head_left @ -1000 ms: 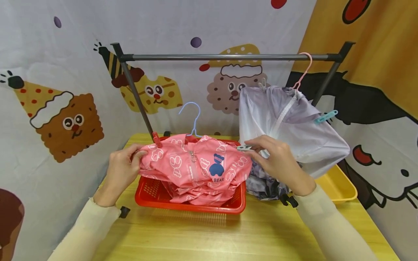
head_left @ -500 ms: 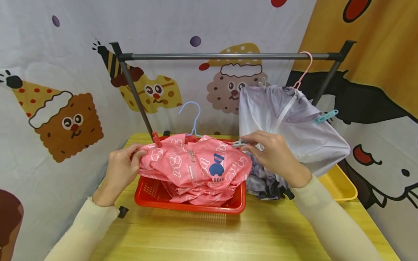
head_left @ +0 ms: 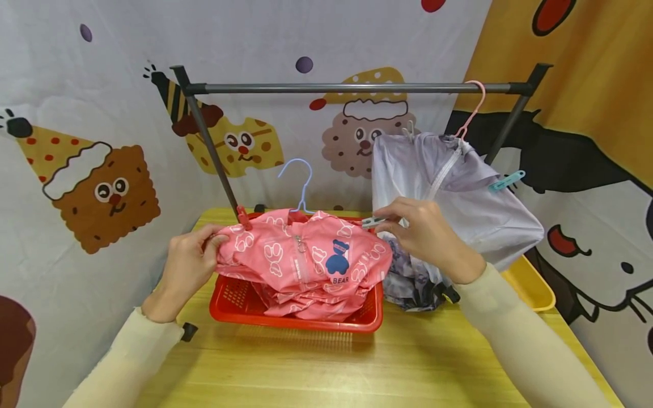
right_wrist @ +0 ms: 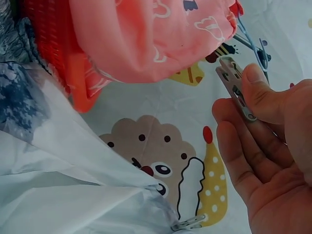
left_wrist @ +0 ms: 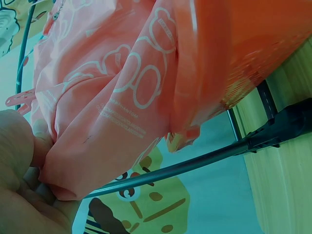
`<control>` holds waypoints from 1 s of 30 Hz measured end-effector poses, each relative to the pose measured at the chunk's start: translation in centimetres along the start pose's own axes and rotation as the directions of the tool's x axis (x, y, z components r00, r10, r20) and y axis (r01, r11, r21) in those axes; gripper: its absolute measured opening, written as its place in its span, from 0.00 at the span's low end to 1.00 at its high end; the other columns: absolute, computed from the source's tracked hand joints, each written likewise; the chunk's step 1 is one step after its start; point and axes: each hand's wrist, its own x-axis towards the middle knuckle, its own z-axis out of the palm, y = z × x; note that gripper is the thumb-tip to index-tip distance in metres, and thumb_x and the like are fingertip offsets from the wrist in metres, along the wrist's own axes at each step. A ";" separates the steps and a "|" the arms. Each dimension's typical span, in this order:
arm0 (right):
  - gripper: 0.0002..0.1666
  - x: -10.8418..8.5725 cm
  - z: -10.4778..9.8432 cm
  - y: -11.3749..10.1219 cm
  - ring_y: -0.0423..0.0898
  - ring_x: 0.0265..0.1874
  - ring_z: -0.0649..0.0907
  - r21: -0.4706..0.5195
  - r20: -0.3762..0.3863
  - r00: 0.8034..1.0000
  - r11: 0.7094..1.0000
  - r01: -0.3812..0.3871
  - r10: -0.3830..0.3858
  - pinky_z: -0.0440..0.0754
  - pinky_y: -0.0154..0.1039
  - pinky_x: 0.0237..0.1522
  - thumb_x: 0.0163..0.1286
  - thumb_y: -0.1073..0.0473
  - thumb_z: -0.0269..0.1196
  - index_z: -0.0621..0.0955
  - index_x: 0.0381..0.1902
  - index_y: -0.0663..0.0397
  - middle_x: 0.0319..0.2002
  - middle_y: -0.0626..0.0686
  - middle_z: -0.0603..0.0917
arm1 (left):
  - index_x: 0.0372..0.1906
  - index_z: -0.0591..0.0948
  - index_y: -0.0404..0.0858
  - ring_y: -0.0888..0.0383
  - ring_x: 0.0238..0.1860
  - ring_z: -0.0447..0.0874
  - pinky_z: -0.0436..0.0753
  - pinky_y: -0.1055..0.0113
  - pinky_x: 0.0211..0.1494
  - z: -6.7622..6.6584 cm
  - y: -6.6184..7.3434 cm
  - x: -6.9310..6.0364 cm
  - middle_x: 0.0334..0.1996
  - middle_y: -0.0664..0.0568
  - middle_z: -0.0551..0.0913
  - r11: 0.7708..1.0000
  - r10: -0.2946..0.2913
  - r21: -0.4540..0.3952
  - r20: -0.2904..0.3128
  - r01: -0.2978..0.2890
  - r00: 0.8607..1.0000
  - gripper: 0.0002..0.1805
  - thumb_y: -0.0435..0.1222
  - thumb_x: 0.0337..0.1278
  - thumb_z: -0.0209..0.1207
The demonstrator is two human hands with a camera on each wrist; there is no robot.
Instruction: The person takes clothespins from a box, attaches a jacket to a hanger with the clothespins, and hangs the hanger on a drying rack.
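Observation:
A pink jacket (head_left: 285, 263) with white bear outlines and a blue bear print lies bunched on a blue hanger (head_left: 307, 190), over a red basket (head_left: 296, 324). My left hand (head_left: 187, 266) grips the jacket at its left side, fabric between thumb and fingers in the left wrist view. Close by, a red clothespin (head_left: 244, 218) is clipped on that shoulder. My right hand (head_left: 425, 235) pinches a pale grey clothespin (right_wrist: 235, 87) between thumb and fingers, near the jacket's right shoulder. In the right wrist view a gap shows between this clothespin and the fabric.
A dark metal rack (head_left: 326, 88) stands behind the basket. From its bar a pale lilac garment (head_left: 459, 198) hangs on a pink hanger (head_left: 471, 113), with a teal clothespin (head_left: 507, 181) on it. A yellow tray (head_left: 530, 283) sits at the right on the wooden table (head_left: 285, 368).
My right hand has moved slightly up and left with the grey clothespin, which now shows more past the fingertips. The left hand keeps its hold on the jacket.

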 end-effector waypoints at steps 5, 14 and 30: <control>0.15 0.6 -0.2 -0.3 0.40 0.28 0.87 0.014 0.017 1.000 1.000 -0.007 0.007 0.85 0.33 0.31 0.64 0.71 0.87 0.97 0.47 0.56 0.40 0.50 0.98 | 0.51 0.95 0.30 0.61 0.22 0.75 0.72 0.83 0.30 -0.1 0.0 0.0 0.34 0.41 0.95 1.000 0.003 0.006 -0.004 -0.003 1.000 0.08 0.26 0.71 0.76; 0.11 1.0 0.0 -0.1 0.41 0.29 0.90 0.015 0.027 0.999 1.000 -0.022 0.022 0.90 0.42 0.31 0.65 0.72 0.85 0.98 0.43 0.56 0.37 0.50 0.98 | 0.51 0.95 0.31 0.61 0.23 0.76 0.73 0.85 0.31 -0.2 0.1 -0.1 0.34 0.41 0.95 1.000 -0.001 0.002 0.011 0.001 1.000 0.08 0.26 0.71 0.76; 0.09 1.8 0.2 -0.2 0.44 0.32 0.95 -0.003 0.055 0.998 0.999 -0.044 0.044 0.91 0.45 0.32 0.66 0.68 0.86 0.99 0.43 0.54 0.38 0.50 0.99 | 0.51 0.95 0.31 0.62 0.22 0.74 0.72 0.84 0.29 -0.3 0.4 -0.1 0.33 0.42 0.94 1.000 -0.002 0.003 0.010 0.002 1.000 0.08 0.27 0.71 0.77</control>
